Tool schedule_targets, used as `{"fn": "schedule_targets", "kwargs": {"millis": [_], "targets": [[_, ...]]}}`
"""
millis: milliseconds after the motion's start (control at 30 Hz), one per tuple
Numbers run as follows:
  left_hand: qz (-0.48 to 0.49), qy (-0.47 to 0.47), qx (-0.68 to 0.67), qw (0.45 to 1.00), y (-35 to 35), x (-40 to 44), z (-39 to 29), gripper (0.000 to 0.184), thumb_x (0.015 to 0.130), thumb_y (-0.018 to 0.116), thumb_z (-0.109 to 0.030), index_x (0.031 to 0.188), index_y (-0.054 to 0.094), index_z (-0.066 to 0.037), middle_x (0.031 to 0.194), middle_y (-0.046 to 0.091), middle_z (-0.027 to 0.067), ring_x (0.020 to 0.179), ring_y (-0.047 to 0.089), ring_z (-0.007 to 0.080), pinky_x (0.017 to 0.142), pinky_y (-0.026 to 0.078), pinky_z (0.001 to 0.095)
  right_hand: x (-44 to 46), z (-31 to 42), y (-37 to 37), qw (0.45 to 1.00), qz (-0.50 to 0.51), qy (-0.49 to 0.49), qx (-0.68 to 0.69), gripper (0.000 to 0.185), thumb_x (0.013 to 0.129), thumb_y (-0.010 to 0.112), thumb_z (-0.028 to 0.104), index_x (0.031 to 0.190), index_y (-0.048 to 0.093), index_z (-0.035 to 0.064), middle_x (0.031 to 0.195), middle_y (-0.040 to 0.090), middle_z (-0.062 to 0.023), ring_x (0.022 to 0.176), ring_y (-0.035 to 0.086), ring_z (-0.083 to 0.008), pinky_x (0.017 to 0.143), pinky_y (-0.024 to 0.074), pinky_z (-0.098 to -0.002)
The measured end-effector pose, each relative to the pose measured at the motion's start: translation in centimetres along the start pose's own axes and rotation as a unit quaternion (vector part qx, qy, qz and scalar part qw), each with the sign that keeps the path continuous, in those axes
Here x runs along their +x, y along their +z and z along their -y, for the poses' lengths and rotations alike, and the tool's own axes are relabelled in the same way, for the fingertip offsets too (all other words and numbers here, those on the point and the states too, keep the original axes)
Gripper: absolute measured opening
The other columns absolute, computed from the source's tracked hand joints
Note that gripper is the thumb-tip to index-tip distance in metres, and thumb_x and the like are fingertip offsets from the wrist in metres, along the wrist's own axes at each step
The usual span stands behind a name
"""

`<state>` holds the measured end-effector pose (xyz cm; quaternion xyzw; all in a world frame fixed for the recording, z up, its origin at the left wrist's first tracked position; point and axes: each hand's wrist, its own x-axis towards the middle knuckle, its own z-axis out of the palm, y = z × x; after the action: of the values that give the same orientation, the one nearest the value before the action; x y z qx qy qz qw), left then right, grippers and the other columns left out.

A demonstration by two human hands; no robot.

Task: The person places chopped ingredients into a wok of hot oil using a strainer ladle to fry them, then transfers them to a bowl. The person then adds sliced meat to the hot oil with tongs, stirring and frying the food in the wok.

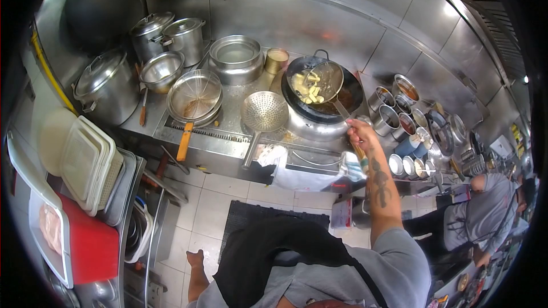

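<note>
My right hand (361, 130) is closed round the handle of a mesh strainer (332, 78), with the arm stretched forward. The strainer is tilted over a dark wok (354, 92) on the stove. Pale yellow chunks of food (310, 88) lie in the strainer's mesh; I cannot tell what food they are. Low at my side hangs my left hand (195, 259), away from the stove, its fingers loosely apart and nothing visible in them. Left of the wok, a perforated metal ladle (264, 112) rests with its handle toward me.
A wooden-handled strainer (194, 96), a wide pot (235, 57) and a tin (277, 60) stand on the stove. Lidded pots (108, 82) are at left. Metal containers (388, 118) crowd the right side. A red bin (91, 245) stands at lower left; another person (476, 211) works at right.
</note>
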<state>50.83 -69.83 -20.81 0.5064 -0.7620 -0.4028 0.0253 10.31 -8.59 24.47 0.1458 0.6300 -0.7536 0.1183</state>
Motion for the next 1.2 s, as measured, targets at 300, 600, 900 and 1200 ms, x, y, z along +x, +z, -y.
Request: {"fn": "schedule_targets", "kwargs": {"millis": [300,600,900,1200], "targets": [[-0.018,0.011,0.018,1.0,-1.5,-3.2,-4.2,0.054,0.058,0.066,-0.015,0.098,0.046,0.014,0.093,0.058,0.0267,0.09,0.058,0.0376,0.082,0.047,0.0369,1.8,-0.9,3.6,0.955,-0.103,-0.074,-0.269,0.02,0.091,0.04,0.02,0.104,0.051,0.0092,0.052,0.044,-0.0003,0.033,0.036,-0.0099,0.03,0.0266,-0.0261],[-0.019,0.04,-0.062,0.997,0.5,-1.1,1.2,0.04,0.059,0.066,-0.007,0.091,0.046,0.007,0.077,0.057,0.0146,0.062,0.056,0.022,0.058,0.049,0.0326,1.5,-0.6,5.0,0.955,-0.113,-0.113,-0.249,0.023,0.092,0.043,0.025,0.104,0.054,0.0095,0.052,0.043,-0.0002,0.033,0.036,-0.0102,0.03,0.0273,-0.027],[0.039,-0.044,-0.038,0.998,-0.9,-2.2,-1.8,0.048,0.059,0.065,-0.008,0.099,0.045,0.009,0.097,0.059,0.0217,0.091,0.06,0.0319,0.081,0.048,0.0344,1.8,-1.0,3.7,0.966,-0.095,-0.115,-0.212,0.024,0.091,0.041,0.023,0.108,0.052,0.01,0.053,0.044,0.0002,0.035,0.037,-0.0089,0.031,0.028,-0.0261],[-0.048,0.051,0.045,0.997,-1.4,-2.1,-2.7,0.053,0.061,0.062,-0.013,0.102,0.045,0.015,0.099,0.057,0.0288,0.094,0.057,0.0388,0.086,0.046,0.037,1.5,-0.6,0.2,0.98,-0.147,-0.092,-0.098,0.022,0.092,0.043,0.024,0.109,0.051,0.012,0.054,0.045,-0.0004,0.034,0.036,-0.0096,0.03,0.0268,-0.0255]]}}
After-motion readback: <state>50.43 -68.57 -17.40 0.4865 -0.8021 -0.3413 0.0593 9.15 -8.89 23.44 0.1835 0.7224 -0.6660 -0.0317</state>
